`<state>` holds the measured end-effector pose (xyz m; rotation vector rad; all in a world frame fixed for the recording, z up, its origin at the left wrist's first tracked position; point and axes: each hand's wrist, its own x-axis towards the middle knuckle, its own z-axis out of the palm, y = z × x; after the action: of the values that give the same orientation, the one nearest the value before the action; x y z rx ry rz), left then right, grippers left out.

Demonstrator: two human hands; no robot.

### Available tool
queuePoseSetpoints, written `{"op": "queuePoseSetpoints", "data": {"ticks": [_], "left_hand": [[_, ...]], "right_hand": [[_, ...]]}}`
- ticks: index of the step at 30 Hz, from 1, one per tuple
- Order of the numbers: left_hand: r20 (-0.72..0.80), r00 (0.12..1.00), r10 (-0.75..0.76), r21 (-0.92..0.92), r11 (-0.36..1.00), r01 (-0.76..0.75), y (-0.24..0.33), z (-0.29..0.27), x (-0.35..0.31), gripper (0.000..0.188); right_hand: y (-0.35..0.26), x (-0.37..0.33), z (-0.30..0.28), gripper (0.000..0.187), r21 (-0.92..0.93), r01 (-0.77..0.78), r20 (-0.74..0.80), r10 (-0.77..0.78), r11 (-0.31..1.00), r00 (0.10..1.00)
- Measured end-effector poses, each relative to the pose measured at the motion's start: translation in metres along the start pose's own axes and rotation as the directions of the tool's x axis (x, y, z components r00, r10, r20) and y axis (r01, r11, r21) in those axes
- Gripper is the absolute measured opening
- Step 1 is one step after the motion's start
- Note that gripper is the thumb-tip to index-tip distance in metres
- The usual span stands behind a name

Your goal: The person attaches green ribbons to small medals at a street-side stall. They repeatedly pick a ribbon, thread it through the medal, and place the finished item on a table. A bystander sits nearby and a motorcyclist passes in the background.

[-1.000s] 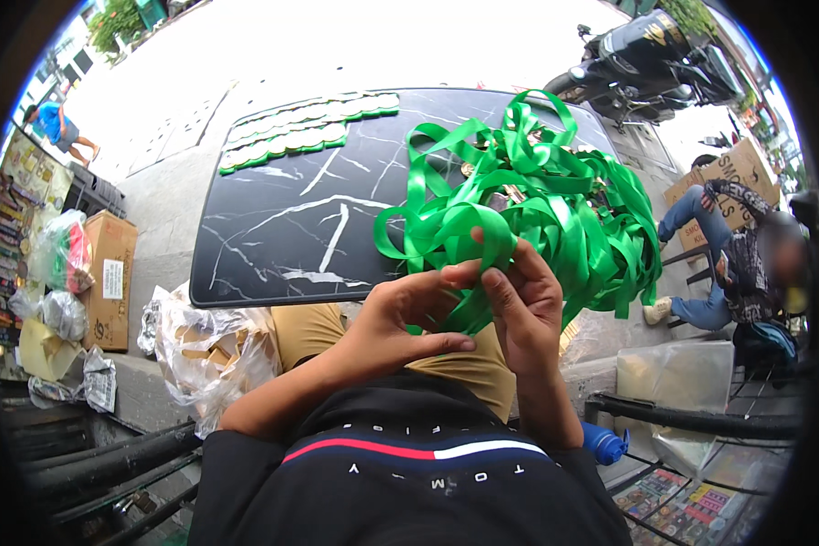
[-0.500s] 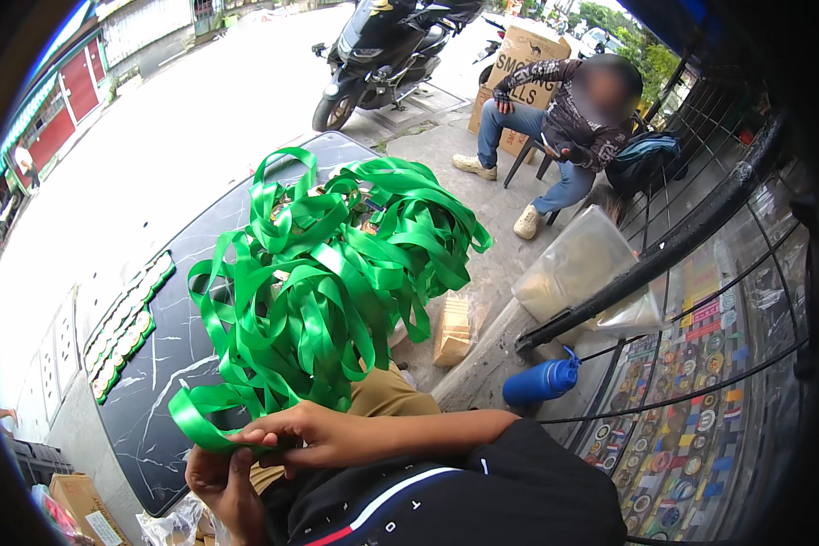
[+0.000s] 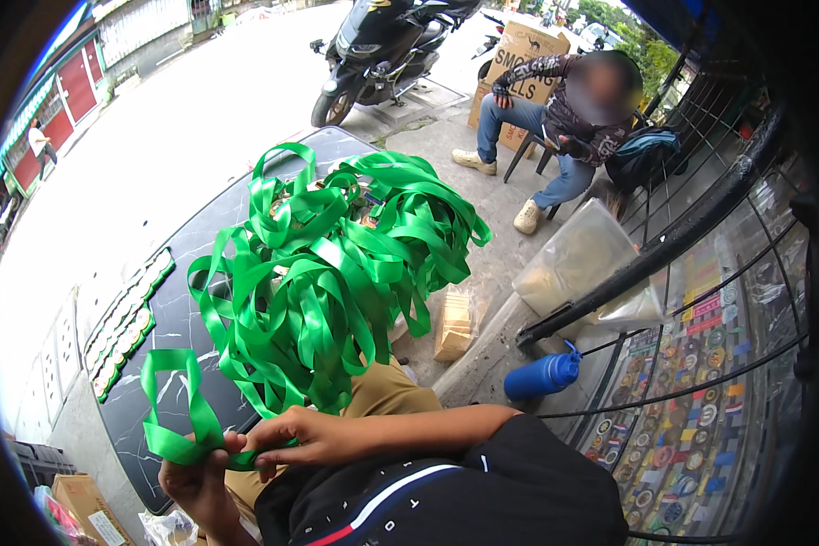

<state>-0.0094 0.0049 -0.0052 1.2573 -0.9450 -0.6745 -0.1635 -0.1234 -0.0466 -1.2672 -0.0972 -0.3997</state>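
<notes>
A loop of green satin ribbon (image 3: 191,409) is pinched between the thumb and fingers of my left hand (image 3: 198,478), low at the table's near side. Close beside it, my right hand (image 3: 296,439) has its fingers closed on the same ribbon; their tips are partly hidden. Beyond both hands a big tangled heap of green ribbons (image 3: 309,309) covers much of the dark marble-patterned table (image 3: 191,246). Small bits of medals show among the ribbons near the top. Rows of round green-edged pieces (image 3: 127,332) lie along the table's left edge.
A blue bottle (image 3: 544,373) and a pack of wooden pieces (image 3: 453,326) stand right of the table. Past them are clear plastic bags (image 3: 578,259), a black metal rack (image 3: 646,264), and a seated person (image 3: 555,118). A motorcycle (image 3: 382,59) is parked beyond; a cardboard box (image 3: 86,505) sits lower left.
My left hand has moved left and slightly down, and the ribbon loop now stands taller and more open. My right hand stays near its place. A distant walker has shifted at far left.
</notes>
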Motion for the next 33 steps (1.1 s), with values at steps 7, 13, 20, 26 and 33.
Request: {"op": "queuePoseSetpoints", "data": {"ticks": [7,13,20,26,33], "left_hand": [[-0.137,0.989,0.047,-0.237,0.968,-0.079,0.006,-0.027,0.012,0.034],[-0.053,0.982,0.183,-0.083,0.979,-0.187,0.016,-0.028,0.012,0.039],[0.033,0.971,0.237,-0.533,0.826,-0.183,0.038,-0.052,0.015,0.043],[0.192,0.914,0.357,-0.762,0.641,-0.090,0.049,-0.092,0.015,0.035],[0.024,0.970,0.242,-0.681,0.714,-0.161,0.043,-0.121,0.012,0.038]], "right_hand": [[-0.011,0.000,-0.001,0.020,0.087,-0.217,0.086,0.209,0.972,0.974],[-0.016,0.000,0.003,0.022,0.128,-0.295,0.197,0.268,0.947,0.943],[-0.008,-0.002,-0.005,0.025,0.117,-0.345,0.232,0.312,0.931,0.921],[-0.002,0.000,-0.014,0.029,0.147,-0.328,0.289,0.276,0.933,0.917],[-0.009,-0.005,-0.020,0.029,0.165,-0.433,0.322,0.367,0.886,0.873]]}}
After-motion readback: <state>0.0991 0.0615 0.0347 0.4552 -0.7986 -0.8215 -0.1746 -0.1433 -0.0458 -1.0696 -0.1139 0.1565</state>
